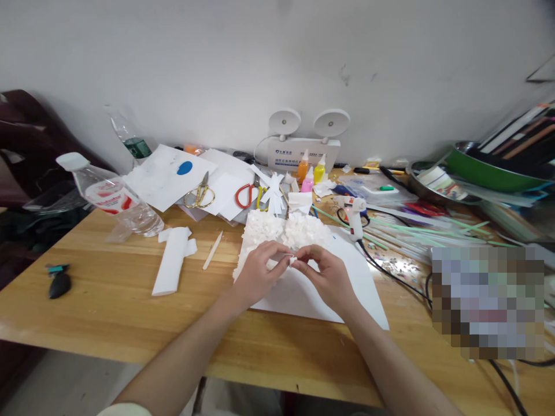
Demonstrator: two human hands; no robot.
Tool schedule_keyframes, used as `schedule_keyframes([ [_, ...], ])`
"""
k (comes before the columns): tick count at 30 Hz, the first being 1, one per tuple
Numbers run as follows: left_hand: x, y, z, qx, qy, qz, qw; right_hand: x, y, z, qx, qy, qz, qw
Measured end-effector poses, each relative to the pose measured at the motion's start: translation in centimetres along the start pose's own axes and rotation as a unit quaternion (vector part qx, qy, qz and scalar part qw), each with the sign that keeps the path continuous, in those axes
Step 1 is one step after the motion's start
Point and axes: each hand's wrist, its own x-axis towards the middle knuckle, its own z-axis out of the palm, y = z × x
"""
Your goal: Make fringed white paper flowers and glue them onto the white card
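My left hand [265,268] and my right hand [323,270] meet over a white sheet [359,289] on the wooden table. Between the fingertips of both is a small strip of white paper [293,258], pinched at each side. Just beyond my hands, clusters of crumpled white paper pieces [306,230] cover the upper left of the sheet; part of them is hidden behind my left hand. A white glue gun [353,215] stands at the sheet's upper right corner, its black cord trailing right.
Left of the sheet lie a pointed wooden stick [213,250] and a folded white paper piece [169,263]. Gold scissors [200,195], red-handled scissors [245,196] and a tilted water bottle [117,199] are behind. Small paint bottles [307,180] stand by an emergency light [303,153]. Glue sticks [403,237] lie right.
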Motion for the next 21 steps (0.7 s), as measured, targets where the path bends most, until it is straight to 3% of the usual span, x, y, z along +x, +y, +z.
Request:
schedule_keyframes([
  [13, -0.1, 0.36, -0.17, -0.007, 0.01, 0.021, 1.0, 0.03, 0.08, 0.08, -0.013, 0.031, 0.003, 0.999],
  [21, -0.34, 0.04, -0.04, 0.063, 0.019, 0.091, 0.994, 0.03, 0.55, 0.08, -0.028, 0.016, 0.002, 0.999],
])
